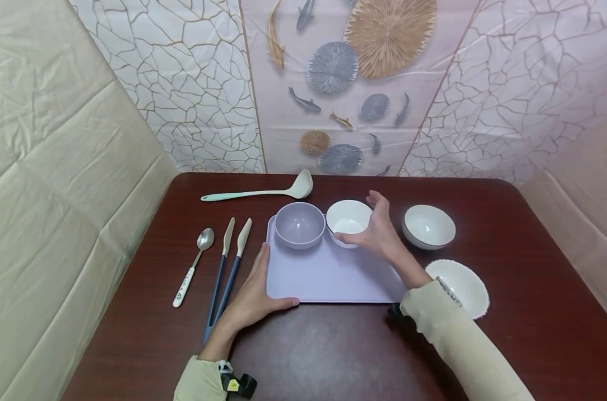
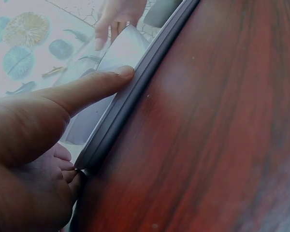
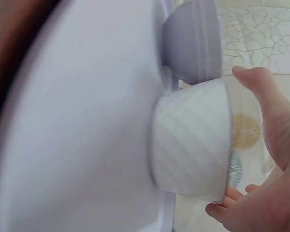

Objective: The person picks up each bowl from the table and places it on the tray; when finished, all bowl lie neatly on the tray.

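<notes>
A pale lavender tray lies on the table. My left hand rests at its near left corner, the extended thumb on the front edge and the fingers along the left side. In the left wrist view the thumb lies straight against the tray's rim. A white bowl with a quilted outside stands upright at the tray's far side, beside a lavender bowl. Spread about the white bowl's rim is my right hand. Its thumb stands apart from the bowl in the right wrist view; fingertips are close to the rim.
Right of the tray stand another white bowl and a white dish with a wavy rim, partly behind the right sleeve. To the left lie a spoon and two blue-handled knives. A ladle lies behind the tray.
</notes>
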`<state>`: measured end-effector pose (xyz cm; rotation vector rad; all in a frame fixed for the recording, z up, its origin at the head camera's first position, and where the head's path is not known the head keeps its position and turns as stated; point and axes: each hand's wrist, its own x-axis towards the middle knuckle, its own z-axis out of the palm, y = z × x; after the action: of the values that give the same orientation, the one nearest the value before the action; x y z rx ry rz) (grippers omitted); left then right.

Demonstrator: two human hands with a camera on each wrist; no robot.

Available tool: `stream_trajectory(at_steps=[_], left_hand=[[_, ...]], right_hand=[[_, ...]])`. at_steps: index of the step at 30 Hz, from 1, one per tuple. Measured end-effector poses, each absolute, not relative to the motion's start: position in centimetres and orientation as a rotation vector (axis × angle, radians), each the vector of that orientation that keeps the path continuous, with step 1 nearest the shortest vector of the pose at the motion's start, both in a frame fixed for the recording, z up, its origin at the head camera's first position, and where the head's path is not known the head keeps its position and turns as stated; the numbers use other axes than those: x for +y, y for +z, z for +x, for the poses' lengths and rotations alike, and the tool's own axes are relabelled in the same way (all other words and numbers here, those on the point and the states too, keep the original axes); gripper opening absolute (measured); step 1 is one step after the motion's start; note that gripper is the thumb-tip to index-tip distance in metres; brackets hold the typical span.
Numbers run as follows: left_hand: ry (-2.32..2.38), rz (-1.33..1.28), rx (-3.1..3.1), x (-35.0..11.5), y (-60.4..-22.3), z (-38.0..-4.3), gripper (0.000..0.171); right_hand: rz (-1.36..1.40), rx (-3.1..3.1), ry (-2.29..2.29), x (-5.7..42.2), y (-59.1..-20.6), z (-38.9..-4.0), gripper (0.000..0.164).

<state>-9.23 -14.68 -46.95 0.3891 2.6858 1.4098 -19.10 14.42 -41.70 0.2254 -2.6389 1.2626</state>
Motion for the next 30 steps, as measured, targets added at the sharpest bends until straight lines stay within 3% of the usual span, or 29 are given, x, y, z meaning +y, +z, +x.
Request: stream_trajectory(at_steps=[10, 17, 25, 30], left_hand=[[1.394, 0.367, 2.684, -14.5, -47.1, -9.2, 0.133], [1.4, 0.389, 2.695, -14.7, -47.1, -9.1, 0.133], [1.374, 0.373, 2.697, -14.7, -47.0, -9.1, 0.132], [1.379, 0.382, 2.692, -14.5, -47.2, -9.2, 0.131]], right_hand=[[0.248, -2.645, 1.337, 16.9, -38.1, -17.8, 0.117], [0.24, -2.615, 1.328, 24.1, -35.4, -14.7, 0.106], [-0.018, -2.635, 1.259, 35.0, -36.7, -10.5, 0.093], [-0.084, -2.673, 1.226, 38.6, -38.9, -7.5, 0.09]])
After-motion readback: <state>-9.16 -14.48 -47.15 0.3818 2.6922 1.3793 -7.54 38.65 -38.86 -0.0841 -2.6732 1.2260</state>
